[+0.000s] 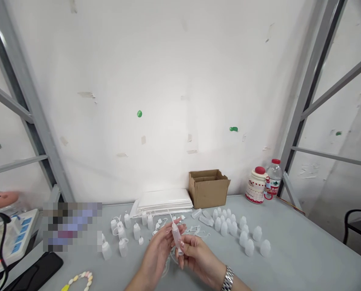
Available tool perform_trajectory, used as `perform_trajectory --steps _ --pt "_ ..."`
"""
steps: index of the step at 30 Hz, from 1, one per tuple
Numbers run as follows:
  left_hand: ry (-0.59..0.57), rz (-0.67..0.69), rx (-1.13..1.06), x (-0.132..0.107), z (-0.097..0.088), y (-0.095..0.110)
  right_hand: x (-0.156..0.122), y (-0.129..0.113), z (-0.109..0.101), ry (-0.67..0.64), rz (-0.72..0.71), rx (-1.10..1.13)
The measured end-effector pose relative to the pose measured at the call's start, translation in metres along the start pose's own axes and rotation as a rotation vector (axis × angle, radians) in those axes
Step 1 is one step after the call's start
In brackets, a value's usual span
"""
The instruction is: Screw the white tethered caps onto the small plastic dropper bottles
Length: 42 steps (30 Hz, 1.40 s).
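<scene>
My right hand is closed round the body of a small translucent squeeze bottle, held upright over the grey table. My left hand pinches the bottle near its thin nozzle tip. Behind the hands, several capped small bottles stand at the left. More of them, without caps, are grouped to the right. Loose white caps and tethers lie between the groups.
An open cardboard box and a stack of white bags sit by the wall. At the back right are a decorated jar and a water bottle. A black phone, a bead bracelet and a power strip lie at the left.
</scene>
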<state>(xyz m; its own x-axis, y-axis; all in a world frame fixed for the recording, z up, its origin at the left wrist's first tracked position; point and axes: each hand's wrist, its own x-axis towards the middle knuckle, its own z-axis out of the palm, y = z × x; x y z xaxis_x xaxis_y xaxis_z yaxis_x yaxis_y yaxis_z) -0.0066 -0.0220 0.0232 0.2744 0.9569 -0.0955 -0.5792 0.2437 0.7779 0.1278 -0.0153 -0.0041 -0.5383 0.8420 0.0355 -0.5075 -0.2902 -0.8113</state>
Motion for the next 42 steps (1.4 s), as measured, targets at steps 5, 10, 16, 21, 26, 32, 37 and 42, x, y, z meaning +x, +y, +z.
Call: perform_trajectory --steps 5,10,16,21,26,32,37,42 --pt "0.002 0.003 -0.022 0.0022 -0.0014 -0.0010 -0.0013 0.0005 0.0013 0.001 0.009 0.003" --pt "0.014 -0.011 -0.059 0.0032 -0.0015 -0.0023 -0.0014 0.0017 -0.0005 -0.018 0.019 0.022" --pt "0.047 -0.032 -0.086 0.0041 -0.0003 -0.0057 0.0002 0.0045 -0.0024 -0.030 0.031 0.077" --pt "0.032 -0.023 -0.101 0.0050 -0.0006 -0.0064 0.0006 0.0044 -0.0023 -0.021 0.041 0.063" --pt "0.016 -0.022 -0.104 0.0045 -0.0010 -0.0050 -0.0005 0.0019 0.0005 -0.011 0.023 0.024" --pt "0.044 0.001 -0.057 0.0017 -0.0001 -0.0037 -0.0010 0.0024 0.0011 0.005 0.010 -0.027" --pt "0.071 0.008 -0.035 0.0013 0.0014 -0.0026 -0.0007 0.0028 0.0015 0.029 0.009 -0.026" --pt "0.089 -0.038 -0.063 0.0036 0.0015 -0.0021 -0.0007 0.0040 0.0013 0.027 0.026 0.005"
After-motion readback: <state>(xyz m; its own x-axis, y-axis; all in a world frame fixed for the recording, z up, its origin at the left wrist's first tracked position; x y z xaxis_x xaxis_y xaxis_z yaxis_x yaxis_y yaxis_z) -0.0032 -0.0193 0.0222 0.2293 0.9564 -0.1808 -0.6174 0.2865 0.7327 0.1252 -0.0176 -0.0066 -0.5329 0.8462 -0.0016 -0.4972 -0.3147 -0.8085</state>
